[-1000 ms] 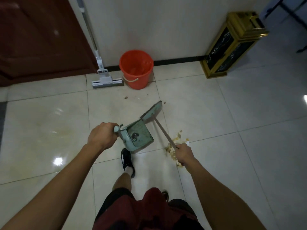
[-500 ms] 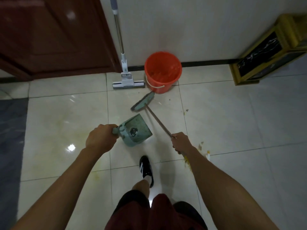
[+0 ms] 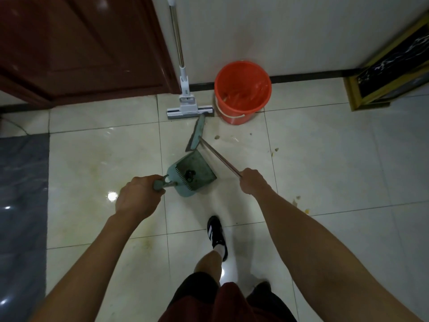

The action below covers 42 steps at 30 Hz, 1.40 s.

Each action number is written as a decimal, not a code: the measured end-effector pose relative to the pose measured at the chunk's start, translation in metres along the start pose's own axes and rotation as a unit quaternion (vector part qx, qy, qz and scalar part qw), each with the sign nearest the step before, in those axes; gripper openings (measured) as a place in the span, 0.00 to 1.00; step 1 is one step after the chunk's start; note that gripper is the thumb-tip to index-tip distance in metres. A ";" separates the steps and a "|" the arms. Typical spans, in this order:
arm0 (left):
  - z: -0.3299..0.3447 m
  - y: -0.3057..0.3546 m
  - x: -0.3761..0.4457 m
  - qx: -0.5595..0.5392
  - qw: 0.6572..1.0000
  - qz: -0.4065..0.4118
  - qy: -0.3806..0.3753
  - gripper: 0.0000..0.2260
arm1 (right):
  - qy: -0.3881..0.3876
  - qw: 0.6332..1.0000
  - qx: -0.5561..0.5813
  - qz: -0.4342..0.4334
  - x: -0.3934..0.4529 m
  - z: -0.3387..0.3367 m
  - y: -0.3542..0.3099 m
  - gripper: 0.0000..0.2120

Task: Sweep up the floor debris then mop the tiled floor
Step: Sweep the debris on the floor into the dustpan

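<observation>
Two hands work at mid-frame. The left hand [image 3: 138, 196] has its grip clenched round the handle of a pale green dustpan [image 3: 194, 177]; the right hand [image 3: 252, 183] grips the lower end of a broom [image 3: 210, 149] stick. The dustpan is a flat, worn scoop with a toothed comb ridge across it and a dark clump lying inside. Its long axis runs from the handle at lower left to its open mouth at upper right. The broom's thin metal stick slants from the right hand up-left to a narrow green head [image 3: 196, 132], which points toward the top of the frame, close to the mop [image 3: 187, 107] head and just left of the orange bucket [image 3: 242, 91]. Small yellowish debris [image 3: 276, 150] lies scattered on the tiled floor [image 3: 325, 163], centre right.
</observation>
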<state>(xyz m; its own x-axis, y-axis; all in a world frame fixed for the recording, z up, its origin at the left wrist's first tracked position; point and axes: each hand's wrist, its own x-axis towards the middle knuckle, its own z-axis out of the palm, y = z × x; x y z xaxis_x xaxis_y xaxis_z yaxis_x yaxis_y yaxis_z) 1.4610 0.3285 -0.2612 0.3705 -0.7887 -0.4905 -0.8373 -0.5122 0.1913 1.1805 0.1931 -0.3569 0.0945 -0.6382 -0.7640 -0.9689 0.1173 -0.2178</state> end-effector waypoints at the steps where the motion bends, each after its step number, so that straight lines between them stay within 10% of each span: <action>1: 0.001 0.003 0.001 0.002 1.000 0.004 0.000 0.04 | 0.003 1.000 -0.006 0.006 -0.002 0.001 0.007 0.14; 42: 0.117 0.245 -0.132 0.153 0.956 0.246 -0.040 0.07 | 0.062 0.914 0.291 0.276 -0.227 0.147 0.367 0.14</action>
<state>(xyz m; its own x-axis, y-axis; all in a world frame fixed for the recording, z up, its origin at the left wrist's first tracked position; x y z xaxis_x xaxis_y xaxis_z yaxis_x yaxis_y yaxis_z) 1.1598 0.3466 -0.2489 -0.1198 -0.8739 -0.4712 -0.9854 0.0468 0.1637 0.8366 0.4923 -0.3527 -0.4326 -0.4370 -0.7886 -0.5731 0.8085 -0.1337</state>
